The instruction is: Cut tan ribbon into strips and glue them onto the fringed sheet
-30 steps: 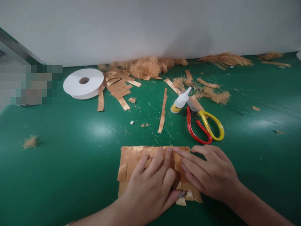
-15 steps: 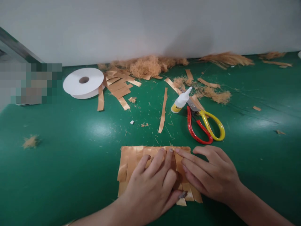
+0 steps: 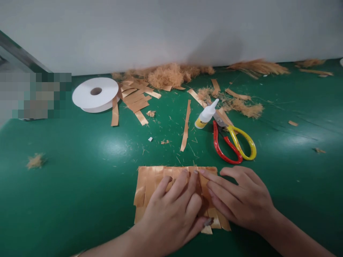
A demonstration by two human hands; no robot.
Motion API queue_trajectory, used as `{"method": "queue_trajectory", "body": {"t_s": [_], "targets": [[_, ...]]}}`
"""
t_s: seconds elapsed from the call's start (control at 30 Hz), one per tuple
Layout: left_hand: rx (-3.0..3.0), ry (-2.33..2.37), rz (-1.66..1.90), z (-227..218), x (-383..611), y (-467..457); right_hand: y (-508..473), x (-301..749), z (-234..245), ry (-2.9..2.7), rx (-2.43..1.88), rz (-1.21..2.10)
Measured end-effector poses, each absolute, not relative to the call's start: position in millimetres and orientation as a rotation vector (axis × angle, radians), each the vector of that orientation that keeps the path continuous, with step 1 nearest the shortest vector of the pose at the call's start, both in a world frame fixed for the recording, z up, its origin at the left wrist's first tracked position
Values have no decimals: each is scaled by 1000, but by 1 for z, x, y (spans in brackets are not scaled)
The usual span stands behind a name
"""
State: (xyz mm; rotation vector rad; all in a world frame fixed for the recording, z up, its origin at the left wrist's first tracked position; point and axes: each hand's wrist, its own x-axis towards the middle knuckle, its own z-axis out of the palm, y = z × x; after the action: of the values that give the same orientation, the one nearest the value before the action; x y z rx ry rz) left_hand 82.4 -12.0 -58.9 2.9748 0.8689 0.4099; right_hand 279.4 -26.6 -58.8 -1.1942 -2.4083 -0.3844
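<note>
A mat of overlapping golden-tan ribbon strips (image 3: 152,178) lies flat on the green table in front of me. My left hand (image 3: 178,208) rests on its middle, fingers spread and fingertips pressing close to the far edge. From the right, my right hand (image 3: 241,198) reaches over the mat's right part. Its index fingertip touches the ribbon near the far edge, beside the left fingertips, and its other fingers are stretched out too. Both hands cover much of the mat, so the strips beneath them are hidden.
Beyond the mat lie scissors (image 3: 233,142) with red and yellow handles and a small white glue bottle (image 3: 205,116). A white ribbon spool (image 3: 95,98), cut ribbon pieces (image 3: 136,101) and frayed tan fibres (image 3: 167,76) sit towards the wall. One loose strip (image 3: 186,125) lies mid-table.
Almost nothing differs. A left fingertip near the mat's far edge has shifted very slightly to the right; the mat and the right hand stay where they were.
</note>
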Motion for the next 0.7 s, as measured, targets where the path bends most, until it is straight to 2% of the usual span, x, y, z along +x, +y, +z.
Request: {"method": "queue_trajectory", "body": {"t_s": [0.7], "targets": [[2975,821,399,-59,82,-11,-27,281,-60,-2410,-1192,-344]]}}
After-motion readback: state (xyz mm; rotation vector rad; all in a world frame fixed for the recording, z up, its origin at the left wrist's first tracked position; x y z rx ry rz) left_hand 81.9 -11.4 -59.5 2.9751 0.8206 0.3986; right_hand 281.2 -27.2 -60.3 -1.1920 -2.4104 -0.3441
